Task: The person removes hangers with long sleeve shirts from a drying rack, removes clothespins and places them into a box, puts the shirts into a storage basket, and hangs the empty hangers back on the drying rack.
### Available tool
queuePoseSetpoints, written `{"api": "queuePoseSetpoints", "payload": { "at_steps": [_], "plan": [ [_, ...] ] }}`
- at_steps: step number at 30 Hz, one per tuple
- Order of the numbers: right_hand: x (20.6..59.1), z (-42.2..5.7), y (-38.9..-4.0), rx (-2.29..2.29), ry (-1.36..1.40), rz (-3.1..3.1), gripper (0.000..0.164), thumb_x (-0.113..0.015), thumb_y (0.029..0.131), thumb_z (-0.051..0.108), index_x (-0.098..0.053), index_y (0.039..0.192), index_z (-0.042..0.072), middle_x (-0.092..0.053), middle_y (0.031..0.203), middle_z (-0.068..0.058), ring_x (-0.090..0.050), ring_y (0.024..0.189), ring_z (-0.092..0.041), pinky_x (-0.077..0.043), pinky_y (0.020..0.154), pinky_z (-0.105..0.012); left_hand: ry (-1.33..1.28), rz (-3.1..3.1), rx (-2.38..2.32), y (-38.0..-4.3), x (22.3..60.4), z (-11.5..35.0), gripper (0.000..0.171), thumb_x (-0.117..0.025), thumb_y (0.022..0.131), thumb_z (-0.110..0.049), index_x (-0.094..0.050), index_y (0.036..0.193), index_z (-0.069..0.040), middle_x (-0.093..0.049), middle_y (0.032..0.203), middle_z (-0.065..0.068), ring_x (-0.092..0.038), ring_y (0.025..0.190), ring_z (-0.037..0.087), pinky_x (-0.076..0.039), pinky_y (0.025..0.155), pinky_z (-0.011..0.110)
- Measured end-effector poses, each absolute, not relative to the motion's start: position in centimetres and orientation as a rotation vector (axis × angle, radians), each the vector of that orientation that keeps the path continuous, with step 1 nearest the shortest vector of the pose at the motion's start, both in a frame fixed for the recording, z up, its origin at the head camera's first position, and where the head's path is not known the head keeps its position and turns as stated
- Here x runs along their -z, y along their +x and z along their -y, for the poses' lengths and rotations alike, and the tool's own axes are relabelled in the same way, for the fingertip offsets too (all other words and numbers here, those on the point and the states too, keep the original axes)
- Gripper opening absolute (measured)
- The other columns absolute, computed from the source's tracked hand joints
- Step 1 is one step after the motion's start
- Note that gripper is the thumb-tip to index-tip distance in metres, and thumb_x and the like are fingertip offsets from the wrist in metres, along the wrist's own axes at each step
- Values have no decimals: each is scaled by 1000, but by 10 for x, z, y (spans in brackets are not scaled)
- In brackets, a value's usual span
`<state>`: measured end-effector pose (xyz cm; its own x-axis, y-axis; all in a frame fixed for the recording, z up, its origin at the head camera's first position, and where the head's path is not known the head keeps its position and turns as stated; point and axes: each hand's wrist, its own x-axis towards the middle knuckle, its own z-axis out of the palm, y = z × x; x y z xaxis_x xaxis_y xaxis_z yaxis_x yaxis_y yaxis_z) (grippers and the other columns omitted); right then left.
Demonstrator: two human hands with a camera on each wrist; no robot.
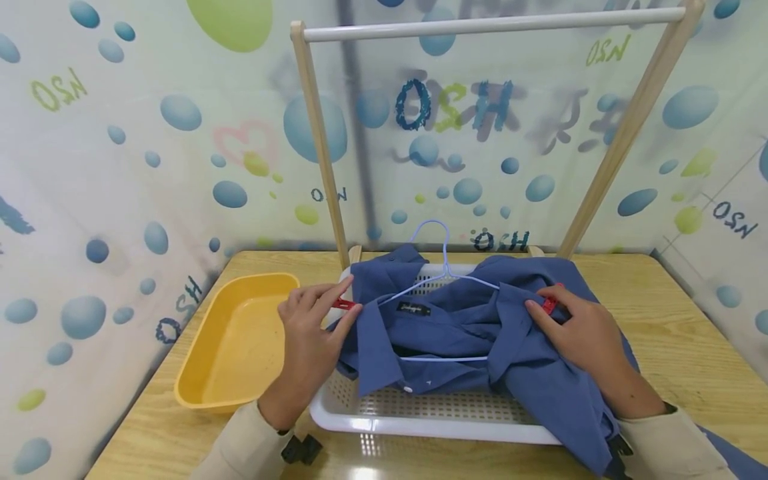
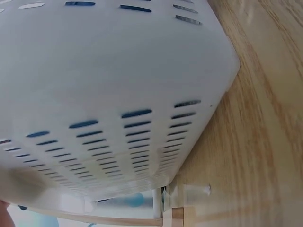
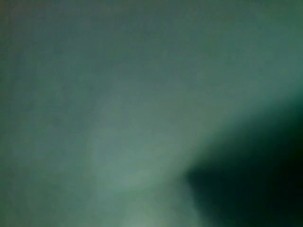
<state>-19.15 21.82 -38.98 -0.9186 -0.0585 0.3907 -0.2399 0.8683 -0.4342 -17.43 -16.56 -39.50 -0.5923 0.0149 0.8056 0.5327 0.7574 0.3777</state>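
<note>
Blue collared shirt [image 1: 456, 333]: over white basket [image 1: 444, 428]; likely light, limp.
Pale-blue hanger [image 1: 447, 270]: inside shirt; stiffer, best hold, I'd say.
Left hand [image 1: 312, 327]: fingers pinching red clip [image 1: 344, 304].
Right hand [image 1: 585, 330]: likewise, second red clip [image 1: 550, 305].

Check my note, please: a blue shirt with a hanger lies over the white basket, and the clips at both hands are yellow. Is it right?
Yellow is wrong: the head view shows a red clip at the left hand and another red clip at the right hand. The blue shirt with its hanger does lie over the white basket.
</note>
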Motion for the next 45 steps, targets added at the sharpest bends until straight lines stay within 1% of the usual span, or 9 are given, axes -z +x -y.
{"api": "queuePoseSetpoints", "payload": {
  "at_steps": [7, 11, 17, 23, 29, 33, 36, 40, 45],
  "plan": [
    [389, -220, -191, -685, 225, 2659, 39, -69, 93, 38, -70, 111, 4, -70, 76, -17, -61, 66, -30, -39, 56, -32, -442, 2140, 748, -173, 391, 166, 50, -88, 75, -16, -73, 122, -16, -72, 108, 10, -56, 97, 27, -29, 80, 43],
    [390, -220, -191, -686, 222, 2667, 39, -69, 92, 38, -70, 112, 5, -71, 80, -20, -62, 68, -32, -41, 57, -34, -476, 2196, 705, -170, 388, 173, 49, -87, 76, -19, -72, 123, -16, -73, 109, 9, -57, 100, 27, -31, 82, 42],
    [391, -219, -190, -710, 220, 2678, 39, -70, 92, 38, -70, 114, 6, -72, 85, -21, -64, 72, -34, -45, 59, -38, -547, 2201, 606, -163, 382, 188, 52, -90, 72, -15, -73, 121, -12, -74, 107, 9, -57, 95, 28, -34, 78, 41],
    [393, -220, -190, -709, 226, 2665, 37, -69, 93, 38, -70, 112, 6, -71, 78, -17, -62, 68, -31, -41, 58, -34, -559, 2242, 483, -164, 374, 203, 55, -91, 71, -14, -72, 123, -13, -74, 102, 10, -58, 88, 28, -43, 78, 41],
    [391, -220, -191, -675, 231, 2669, 39, -69, 92, 40, -70, 112, 7, -66, 68, -10, -59, 63, -26, -39, 57, -33, -498, 2219, 436, -167, 368, 223, 56, -90, 71, -10, -70, 124, -9, -70, 89, 13, -60, 82, 30, -52, 78, 44],
    [390, -219, -192, -680, 235, 2676, 39, -70, 92, 40, -70, 113, 7, -57, 59, -3, -52, 58, -21, -34, 55, -32, -424, 2259, 424, -168, 365, 237, 58, -88, 73, -10, -67, 127, -7, -67, 89, 13, -59, 82, 27, -53, 74, 40],
    [390, -219, -192, -691, 235, 2673, 39, -70, 91, 39, -70, 114, 7, -57, 58, -3, -51, 56, -19, -33, 55, -32, -365, 2308, 429, -169, 363, 247, 57, -86, 76, -10, -65, 129, -8, -66, 91, 12, -58, 84, 25, -51, 69, 34],
    [389, -219, -192, -693, 234, 2673, 39, -71, 91, 38, -70, 113, 6, -61, 63, -5, -53, 58, -20, -35, 56, -32, -308, 2382, 432, -171, 361, 257, 51, -84, 79, -10, -66, 126, -8, -66, 91, 11, -57, 82, 25, -50, 65, 34],
    [389, -219, -192, -693, 221, 2694, 39, -70, 92, 39, -70, 114, 6, -64, 67, -8, -55, 61, -23, -36, 56, -33, -312, 2606, 379, -175, 363, 272, 34, -82, 83, -15, -71, 113, -3, -70, 89, 14, -61, 79, 28, -56, 71, 43]
  ]
}}
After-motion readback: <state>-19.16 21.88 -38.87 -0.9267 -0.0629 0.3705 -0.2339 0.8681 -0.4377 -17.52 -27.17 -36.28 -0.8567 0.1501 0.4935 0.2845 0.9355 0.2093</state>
